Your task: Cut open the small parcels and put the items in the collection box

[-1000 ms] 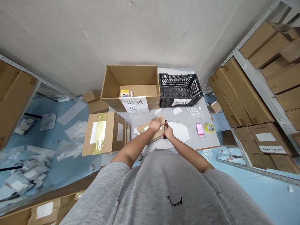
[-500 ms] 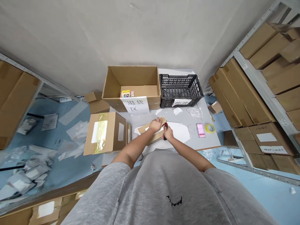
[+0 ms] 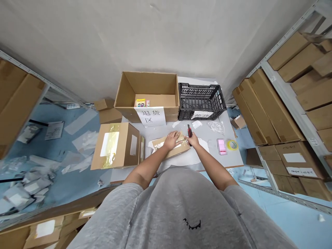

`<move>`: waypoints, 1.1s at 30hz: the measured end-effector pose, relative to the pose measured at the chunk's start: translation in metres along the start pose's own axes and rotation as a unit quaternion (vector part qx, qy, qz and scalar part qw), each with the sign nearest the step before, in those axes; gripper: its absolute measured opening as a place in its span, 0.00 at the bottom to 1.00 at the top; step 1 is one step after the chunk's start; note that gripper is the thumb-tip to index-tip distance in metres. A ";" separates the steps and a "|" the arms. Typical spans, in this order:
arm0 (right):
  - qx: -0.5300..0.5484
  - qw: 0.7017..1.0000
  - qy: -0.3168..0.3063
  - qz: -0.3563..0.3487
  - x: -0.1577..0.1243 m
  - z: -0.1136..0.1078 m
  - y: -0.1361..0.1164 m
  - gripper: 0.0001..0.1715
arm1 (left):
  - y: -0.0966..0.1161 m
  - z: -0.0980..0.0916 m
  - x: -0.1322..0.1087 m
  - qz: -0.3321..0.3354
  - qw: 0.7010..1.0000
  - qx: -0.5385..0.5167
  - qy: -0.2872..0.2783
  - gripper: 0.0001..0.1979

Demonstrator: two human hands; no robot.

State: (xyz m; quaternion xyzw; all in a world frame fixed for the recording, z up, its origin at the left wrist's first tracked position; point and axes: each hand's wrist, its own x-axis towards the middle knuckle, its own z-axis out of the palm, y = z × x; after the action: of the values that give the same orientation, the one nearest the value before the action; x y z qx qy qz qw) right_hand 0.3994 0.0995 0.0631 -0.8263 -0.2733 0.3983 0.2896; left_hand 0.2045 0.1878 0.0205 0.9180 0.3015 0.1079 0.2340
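A flat cardboard box [image 3: 178, 150] with clear tape and a white label lies on a white sheet [image 3: 199, 156] on the table, close to my body. My left hand [image 3: 172, 140] rests on its top with the fingers stretched out flat. At the box's right end, my right hand [image 3: 193, 140] is closed around a red and black box cutter [image 3: 190, 131], its tip pointing away from me. Part of the cutter's handle is hidden by the fingers. Whether the right fingers also touch the box's edge, I cannot tell.
Behind stand an open carton [image 3: 150, 112] holding small colourful boxes [image 3: 140, 102] and a black plastic crate [image 3: 202, 112]. A taped carton [image 3: 132, 152] sits left. To the right lie a pink item [image 3: 221, 146], a tape roll [image 3: 232, 145] and crumpled plastic [image 3: 216, 127]. Loaded shelves [image 3: 264, 65] flank the right side.
The box has turned on the sheet, and more of its taped top shows. My right hand has shifted right with the box cutter, which now points away from me. My left hand has flattened on the box.
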 end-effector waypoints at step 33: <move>-0.043 0.988 -0.078 -0.126 -0.046 -0.030 0.076 0.32 | 0.055 0.015 0.013 -0.120 0.988 -0.051 -0.085 0.10</move>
State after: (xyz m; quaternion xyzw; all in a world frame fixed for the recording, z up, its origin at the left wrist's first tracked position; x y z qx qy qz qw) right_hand 0.4161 0.0083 0.0491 -0.7634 -0.4137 0.4101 0.2791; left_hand 0.2470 0.1511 0.0354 0.8677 0.3831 0.0160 0.3163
